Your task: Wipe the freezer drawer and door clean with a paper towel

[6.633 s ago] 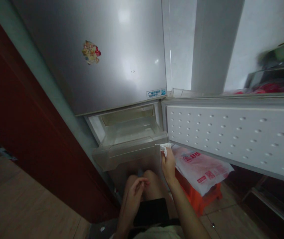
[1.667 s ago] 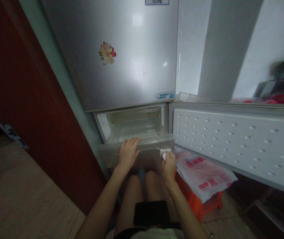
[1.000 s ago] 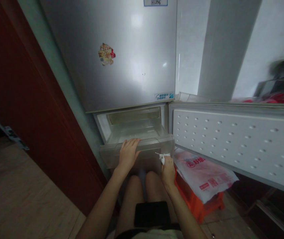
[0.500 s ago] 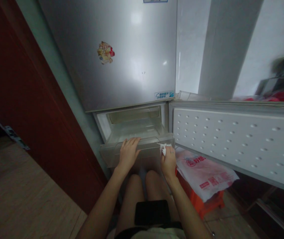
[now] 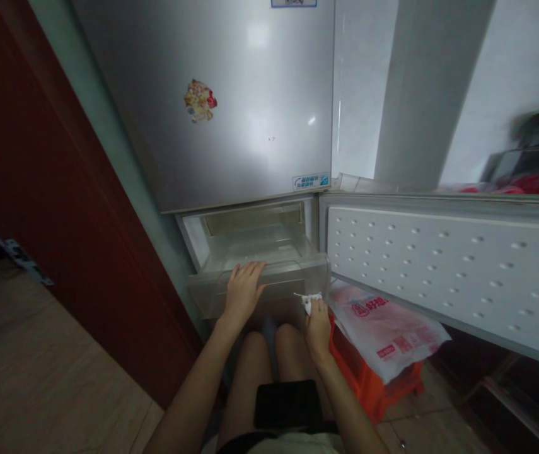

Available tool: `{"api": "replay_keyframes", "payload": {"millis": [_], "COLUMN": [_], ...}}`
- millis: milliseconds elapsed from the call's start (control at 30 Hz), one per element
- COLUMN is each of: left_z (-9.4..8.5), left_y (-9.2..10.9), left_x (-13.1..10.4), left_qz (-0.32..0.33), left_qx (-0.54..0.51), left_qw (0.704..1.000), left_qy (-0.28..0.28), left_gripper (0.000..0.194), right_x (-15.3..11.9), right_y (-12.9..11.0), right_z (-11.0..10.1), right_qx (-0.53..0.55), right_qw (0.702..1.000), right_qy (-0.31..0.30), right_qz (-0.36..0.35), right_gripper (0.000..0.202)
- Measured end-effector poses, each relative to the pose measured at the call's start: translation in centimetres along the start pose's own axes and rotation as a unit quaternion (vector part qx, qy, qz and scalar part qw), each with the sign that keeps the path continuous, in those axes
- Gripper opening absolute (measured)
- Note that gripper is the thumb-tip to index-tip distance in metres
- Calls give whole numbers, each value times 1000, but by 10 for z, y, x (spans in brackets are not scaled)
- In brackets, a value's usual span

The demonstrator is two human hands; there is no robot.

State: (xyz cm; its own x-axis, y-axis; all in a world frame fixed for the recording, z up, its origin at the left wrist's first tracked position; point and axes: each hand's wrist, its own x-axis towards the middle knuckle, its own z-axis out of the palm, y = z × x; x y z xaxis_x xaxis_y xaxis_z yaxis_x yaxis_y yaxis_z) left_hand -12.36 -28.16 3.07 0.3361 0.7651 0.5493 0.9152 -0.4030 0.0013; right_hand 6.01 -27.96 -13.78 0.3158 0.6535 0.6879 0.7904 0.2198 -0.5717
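Observation:
A clear plastic freezer drawer is pulled partway out of the lower compartment of a silver fridge. My left hand grips the drawer's top edge, fingers over the rim and thumb along the front. Lower down at the right end of the drawer front, my right hand is closed around a crumpled white tissue, which is against or just in front of the plastic. What shows of the drawer's inside holds no visible items.
The lower fridge door stands swung open to the right. Beneath it, a white plastic bag with red print lies on an orange stool. A black phone-like slab rests on my lap. A dark red door stands at left.
My right hand has moved down the drawer front with the tissue. My left hand stays on the rim, and the drawer has not visibly moved.

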Motion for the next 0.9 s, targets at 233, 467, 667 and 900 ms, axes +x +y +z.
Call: {"api": "replay_keyframes", "payload": {"millis": [233,467,667,900], "left_z": [-1,-1,-2,-2], "left_y": [1,2,2,2], "left_x": [0,1,1,0], "left_qz": [-9,-10,-9,-6], "left_qx": [-8,-10,-7,-6], "left_qw": [1000,1000,1000,1000], "left_qy": [-6,-4,-3,-3], "left_gripper": [47,49,50,48], "right_x": [30,80,45,-1], "right_y": [-16,-43,-23,3], "right_z": [-16,-38,-22,1], "right_qx": [29,30,18,24], "right_qw": [999,999,1000,1000], "right_qy": [18,15,1,-5], "right_qz": [-9,-31,-19,3], "right_gripper": [32,25,32,31]}}
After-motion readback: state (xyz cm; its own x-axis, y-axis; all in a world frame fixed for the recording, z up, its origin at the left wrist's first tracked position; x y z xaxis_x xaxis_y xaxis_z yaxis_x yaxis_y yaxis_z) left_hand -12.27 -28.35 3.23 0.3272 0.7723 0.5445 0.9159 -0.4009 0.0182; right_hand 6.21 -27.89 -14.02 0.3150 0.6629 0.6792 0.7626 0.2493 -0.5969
